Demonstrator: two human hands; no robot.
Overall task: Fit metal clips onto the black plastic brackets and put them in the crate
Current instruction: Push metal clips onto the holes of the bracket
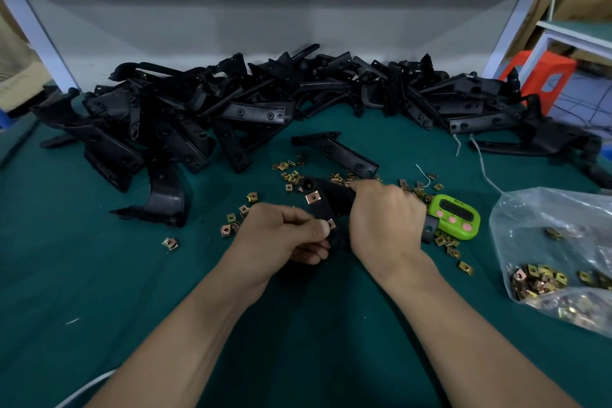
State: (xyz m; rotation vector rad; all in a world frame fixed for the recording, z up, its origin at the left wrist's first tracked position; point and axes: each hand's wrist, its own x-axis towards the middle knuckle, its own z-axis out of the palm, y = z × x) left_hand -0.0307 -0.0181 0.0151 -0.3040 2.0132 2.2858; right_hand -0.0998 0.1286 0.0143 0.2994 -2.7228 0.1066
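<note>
I hold one black plastic bracket [326, 197] just above the green table, between both hands. My right hand [385, 219] grips its right part, fingers curled over it. My left hand [286, 233] pinches a metal clip [331, 224] against the bracket's lower edge. Another copper-coloured clip [313, 198] sits fitted on the bracket higher up. Loose metal clips [291, 175] lie scattered on the cloth around my hands. No crate is in view.
A long heap of black brackets [231, 103] runs across the back of the table. A single bracket [341, 151] lies just behind my hands. A green timer [458, 215] sits to the right, beside a clear plastic bag of clips [556, 262].
</note>
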